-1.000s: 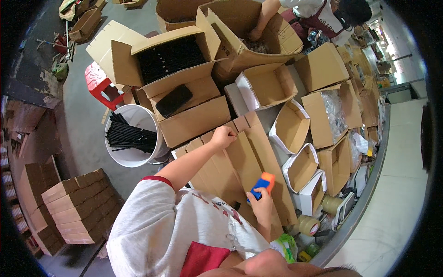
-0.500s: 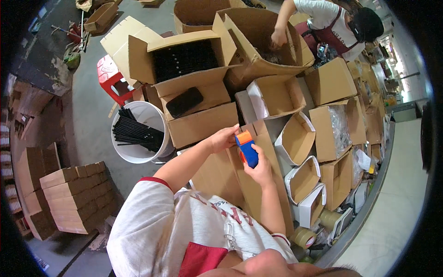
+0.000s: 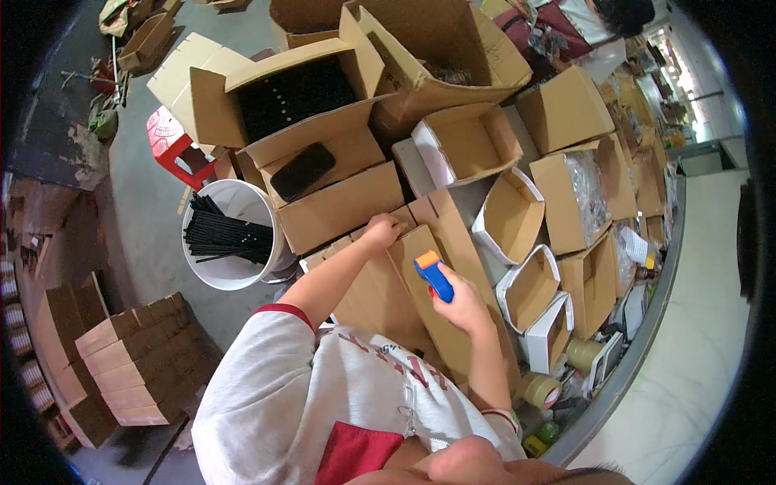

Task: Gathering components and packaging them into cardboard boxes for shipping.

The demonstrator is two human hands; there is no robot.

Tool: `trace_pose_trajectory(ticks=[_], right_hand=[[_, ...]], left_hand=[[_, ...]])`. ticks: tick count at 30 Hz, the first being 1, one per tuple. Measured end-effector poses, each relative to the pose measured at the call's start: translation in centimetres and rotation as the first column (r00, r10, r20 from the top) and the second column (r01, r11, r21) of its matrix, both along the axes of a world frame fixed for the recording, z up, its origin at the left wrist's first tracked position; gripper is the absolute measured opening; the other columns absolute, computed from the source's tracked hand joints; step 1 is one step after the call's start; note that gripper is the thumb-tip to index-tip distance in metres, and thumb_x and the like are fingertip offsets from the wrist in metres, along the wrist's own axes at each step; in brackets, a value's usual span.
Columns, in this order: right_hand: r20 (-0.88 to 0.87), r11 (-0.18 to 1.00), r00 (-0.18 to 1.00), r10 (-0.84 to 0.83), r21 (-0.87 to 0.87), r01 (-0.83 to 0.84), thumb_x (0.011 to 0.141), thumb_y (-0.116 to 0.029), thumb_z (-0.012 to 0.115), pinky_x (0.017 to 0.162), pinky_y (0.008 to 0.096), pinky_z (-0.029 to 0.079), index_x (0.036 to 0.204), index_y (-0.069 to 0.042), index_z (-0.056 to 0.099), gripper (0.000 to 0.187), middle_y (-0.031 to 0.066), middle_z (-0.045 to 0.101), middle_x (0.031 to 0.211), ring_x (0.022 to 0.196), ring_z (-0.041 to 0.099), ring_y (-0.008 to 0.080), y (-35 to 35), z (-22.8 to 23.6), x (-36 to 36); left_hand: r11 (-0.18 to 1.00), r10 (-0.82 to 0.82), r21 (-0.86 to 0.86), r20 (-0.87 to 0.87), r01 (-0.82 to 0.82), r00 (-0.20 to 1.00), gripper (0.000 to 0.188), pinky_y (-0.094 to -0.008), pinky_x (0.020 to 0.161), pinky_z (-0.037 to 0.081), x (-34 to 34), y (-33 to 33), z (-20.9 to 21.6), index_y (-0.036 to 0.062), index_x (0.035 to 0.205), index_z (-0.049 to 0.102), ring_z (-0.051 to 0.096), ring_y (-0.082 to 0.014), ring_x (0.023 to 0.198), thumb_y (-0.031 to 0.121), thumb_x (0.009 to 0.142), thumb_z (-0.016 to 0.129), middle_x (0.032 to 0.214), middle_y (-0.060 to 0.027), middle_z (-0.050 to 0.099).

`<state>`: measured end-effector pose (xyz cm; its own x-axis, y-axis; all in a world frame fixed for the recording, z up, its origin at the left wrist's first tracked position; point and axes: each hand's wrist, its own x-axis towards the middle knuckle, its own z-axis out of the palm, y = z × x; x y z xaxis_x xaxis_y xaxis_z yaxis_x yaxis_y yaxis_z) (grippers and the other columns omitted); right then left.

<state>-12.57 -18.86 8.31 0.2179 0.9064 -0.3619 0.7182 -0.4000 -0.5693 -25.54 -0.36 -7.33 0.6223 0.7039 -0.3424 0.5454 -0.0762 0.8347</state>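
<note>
My right hand (image 3: 466,306) is closed around a blue handheld tool with an orange head (image 3: 435,276), and its exact kind is unclear. It is above a long cardboard box (image 3: 426,303) lying in front of me. At the box's far end, my left hand (image 3: 383,231) has its fingers bent over the cardboard edge; the fingertips are partly hidden. Upright cardboard flaps (image 3: 450,229) stand along the right side of the box.
An open carton of black pieces (image 3: 295,97) stands beyond, with a black block (image 3: 303,171) on its flap. A white bucket of black rods (image 3: 230,279) is at left. Small white-sided boxes (image 3: 511,218) and tape rolls (image 3: 541,392) line the right. Another person (image 3: 558,28) works far right.
My left hand has come away from the tool and down to the box's far edge. The right hand has shifted slightly nearer with the tool. The view has moved a little.
</note>
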Motion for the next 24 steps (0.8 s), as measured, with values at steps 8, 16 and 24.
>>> trace_pose_trajectory(ticks=[8,16,24], right_hand=[[-0.099,0.969,0.995,-0.023,-0.245,-0.002,0.068,-0.022,0.062,0.073,0.0431,0.052,0.12,-0.009,0.058,0.054,0.0212,0.066,0.085,0.078,0.064,0.0379,1.2,-3.5,2.9],[0.003,0.973,0.997,-0.076,-0.218,0.074,0.065,-0.018,0.065,0.076,0.0431,0.051,0.126,-0.017,0.057,0.061,0.0187,0.066,0.092,0.084,0.064,0.036,-8.4,0.7,3.2],[0.133,0.941,0.97,-0.201,-0.248,0.229,0.065,-0.02,0.072,0.082,0.041,0.049,0.128,-0.021,0.056,0.065,0.0172,0.059,0.101,0.093,0.06,0.0344,-26.0,1.4,2.4]], left_hand=[[0.962,-0.049,0.273,0.221,-0.014,0.974,0.039,-0.0459,0.077,0.049,0.6,-2.0,1.0,0.0027,0.097,0.066,0.062,-0.0382,0.082,0.039,0.083,0.064,0.088,-0.0217,0.065],[0.98,-0.148,0.142,0.04,0.141,0.988,0.056,-0.0415,0.075,0.05,0.8,-3.0,0.4,-0.0013,0.108,0.062,0.064,-0.0363,0.086,0.047,0.08,0.068,0.09,-0.0218,0.067],[0.281,-0.667,0.555,-0.474,0.783,0.576,0.1,-0.0656,0.104,0.019,4.5,-12.6,5.7,0.0126,0.145,0.029,0.019,-0.0305,0.14,0.058,0.067,0.072,0.148,-0.0113,0.029]])
